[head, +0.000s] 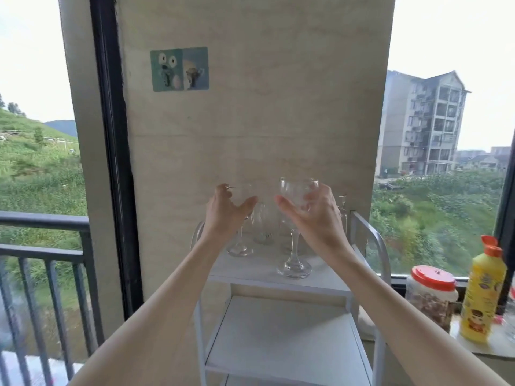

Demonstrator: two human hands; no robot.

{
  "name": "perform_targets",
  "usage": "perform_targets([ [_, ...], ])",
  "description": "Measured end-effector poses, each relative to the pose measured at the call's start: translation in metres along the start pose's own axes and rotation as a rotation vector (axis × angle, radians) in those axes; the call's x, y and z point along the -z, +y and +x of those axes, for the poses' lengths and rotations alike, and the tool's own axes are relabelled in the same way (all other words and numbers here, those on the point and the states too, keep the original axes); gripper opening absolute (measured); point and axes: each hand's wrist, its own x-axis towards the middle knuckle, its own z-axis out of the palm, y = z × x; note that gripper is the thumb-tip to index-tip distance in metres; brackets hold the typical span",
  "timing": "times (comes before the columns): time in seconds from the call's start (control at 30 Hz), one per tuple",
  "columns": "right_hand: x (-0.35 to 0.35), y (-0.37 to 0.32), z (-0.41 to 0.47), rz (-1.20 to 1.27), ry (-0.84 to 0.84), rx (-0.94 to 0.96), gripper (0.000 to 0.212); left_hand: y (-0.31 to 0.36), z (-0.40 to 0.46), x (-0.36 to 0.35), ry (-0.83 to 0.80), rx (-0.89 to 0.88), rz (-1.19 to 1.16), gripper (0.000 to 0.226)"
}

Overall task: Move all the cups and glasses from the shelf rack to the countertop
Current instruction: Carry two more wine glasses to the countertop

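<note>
Both arms reach up over the white shelf rack (281, 277), and nothing has made it to the table (479, 349) at the right that I can see. Right hand (320, 215) curls its fingers round a stemmed wine glass (295, 227); left hand (225, 210) wraps another glass (241, 218). More glasses (263, 227) wait behind on the top shelf — early going, I'd judge.

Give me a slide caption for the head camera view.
Left hand and right hand each grip a stemmed glass above the white shelf rack, more glassware behind.
</note>
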Motion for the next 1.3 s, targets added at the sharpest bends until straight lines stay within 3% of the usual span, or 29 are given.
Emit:
perform_targets([
  [0.13, 0.004, -0.008, -0.003, 0.011, 0.001, -0.023, 0.068, 0.003, -0.002, 0.004, 0.061, -0.023, -0.003, 0.068],
  [0.3, 0.018, -0.025, -0.023, 0.036, 0.071, 0.011, 0.047, 0.022, -0.022, 0.026, 0.173, -0.139, -0.173, 0.053],
  [0.4, 0.039, -0.042, -0.040, 0.084, 0.099, 0.044, 0.050, 0.045, -0.047, 0.042, 0.149, -0.177, -0.306, 0.040],
  [0.53, 0.073, -0.059, -0.072, 0.153, 0.168, 0.047, 0.048, 0.072, -0.092, 0.053, -0.052, -0.127, -0.557, 0.031],
  [0.67, 0.113, -0.064, -0.117, 0.171, 0.206, 0.005, 0.035, 0.088, -0.140, 0.046, -0.280, -0.095, -0.567, 0.056],
  [0.8, 0.168, -0.069, -0.168, 0.139, 0.279, -0.065, 0.071, 0.109, -0.198, 0.031, -0.501, -0.092, -0.602, 0.056],
  [0.87, 0.202, -0.073, -0.195, 0.131, 0.318, -0.104, 0.077, 0.121, -0.231, 0.021, -0.609, -0.073, -0.662, 0.064],
  [1.03, 0.292, -0.086, -0.262, 0.050, 0.434, -0.153, 0.056, 0.165, -0.314, -0.007, -0.825, -0.074, -0.713, 0.090],
  [1.23, 0.418, -0.104, -0.358, -0.061, 0.605, -0.223, 0.050, 0.242, -0.431, -0.042, -1.032, -0.108, -0.830, 0.057],
  [1.3, 0.461, -0.112, -0.396, -0.102, 0.641, -0.240, 0.045, 0.263, -0.480, -0.056, -1.104, -0.093, -0.871, 0.056],
])
